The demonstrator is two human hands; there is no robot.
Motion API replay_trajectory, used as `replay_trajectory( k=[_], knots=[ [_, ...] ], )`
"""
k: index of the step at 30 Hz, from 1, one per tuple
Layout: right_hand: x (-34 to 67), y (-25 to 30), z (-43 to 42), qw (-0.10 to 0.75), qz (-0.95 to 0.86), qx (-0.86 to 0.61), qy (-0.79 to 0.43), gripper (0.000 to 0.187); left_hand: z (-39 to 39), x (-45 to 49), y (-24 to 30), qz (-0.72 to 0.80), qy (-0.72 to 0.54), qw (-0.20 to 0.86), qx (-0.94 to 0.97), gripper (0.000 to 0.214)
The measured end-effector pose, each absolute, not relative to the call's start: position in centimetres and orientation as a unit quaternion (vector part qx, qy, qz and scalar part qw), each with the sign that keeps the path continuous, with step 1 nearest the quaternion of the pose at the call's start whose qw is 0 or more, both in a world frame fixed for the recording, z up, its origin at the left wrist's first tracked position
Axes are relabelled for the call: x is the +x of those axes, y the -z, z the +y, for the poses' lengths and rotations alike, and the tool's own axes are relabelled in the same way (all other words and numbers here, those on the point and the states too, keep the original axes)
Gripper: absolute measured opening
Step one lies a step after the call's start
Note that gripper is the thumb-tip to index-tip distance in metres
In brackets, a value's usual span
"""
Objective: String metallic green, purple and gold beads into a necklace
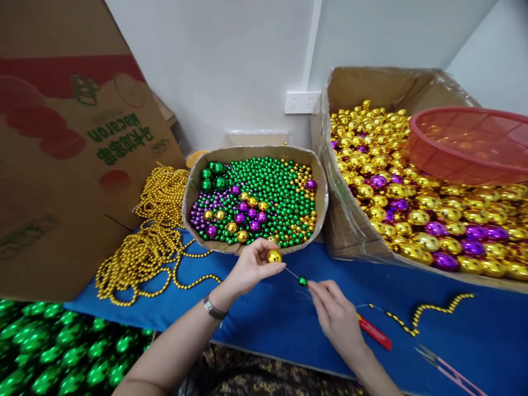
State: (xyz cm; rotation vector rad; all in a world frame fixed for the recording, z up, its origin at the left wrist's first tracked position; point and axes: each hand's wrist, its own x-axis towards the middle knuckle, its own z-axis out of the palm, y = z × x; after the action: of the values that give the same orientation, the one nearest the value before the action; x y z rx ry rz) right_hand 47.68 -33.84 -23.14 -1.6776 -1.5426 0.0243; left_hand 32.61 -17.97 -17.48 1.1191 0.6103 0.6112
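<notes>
My left hand (254,267), with a wristwatch on its wrist, pinches a large gold bead (274,256) just in front of the bead box. A thin string (292,272) runs from this bead to a small green bead (302,281). My right hand (335,311) is closed at the green bead, its fingertips against the bead or the string beside it; which of the two cannot be made out. Past the right hand the string continues to a strand of small gold beads (416,319) lying on the blue cloth (289,324).
A cardboard box (324,212) holds green, purple and gold beads. Right of it, a bigger box (342,242) of gold and purple beads carries a red basket (466,146). Gold bead chains (136,258) lie left. A red-handled tool (375,333) and pink scissors (449,374) lie right.
</notes>
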Motion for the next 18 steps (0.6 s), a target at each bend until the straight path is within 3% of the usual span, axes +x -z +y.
replay_trajectory(
  k=[18],
  knots=[
    [47.2,23.4,-33.2,0.436,-0.598,-0.665,-0.098,0.022,-18.5,31.3,17.2,0.218,-0.265,0.791,0.507,0.04]
  ],
)
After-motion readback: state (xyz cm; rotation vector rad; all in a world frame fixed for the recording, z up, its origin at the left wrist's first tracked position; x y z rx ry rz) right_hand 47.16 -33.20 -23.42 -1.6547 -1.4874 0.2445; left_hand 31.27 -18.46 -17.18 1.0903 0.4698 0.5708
